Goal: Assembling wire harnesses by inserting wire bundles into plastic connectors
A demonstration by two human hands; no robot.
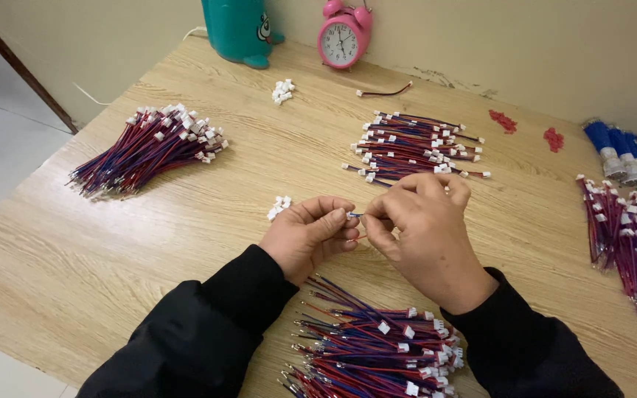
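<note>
A short red-and-blue wire [355, 216] is pinched between the two hands, just above the middle of the worktop [186, 214]. The left hand [310, 236] grips it between thumb and forefinger; the right hand [422, 228] meets it fingertip to fingertip, closed on the same wire. Only a small stretch of wire shows between the fingers. Both sleeves are black.

Just left of the left hand lies one small cluster of white plugs [279, 207]; a second cluster [283, 91] sits farther back. The plugs in each are too small to count.

Four heaps of red-and-blue wires with white plugs lie around the hands: one near heap [377, 346] between the forearms, one [414, 147] just behind the right hand, one [149, 147] well to the left, and one [628, 236] at the right edge. Each holds too many wires to count. One single wire [385, 92] lies alone behind the middle heap.

At the back right are two small red piles [528, 129]. At the far right lie several blue cylinders [628, 151] with pale ends, cut off by the picture's edge. Against the wall stand one pink alarm clock [342, 37] and one teal container [239, 29].
</note>
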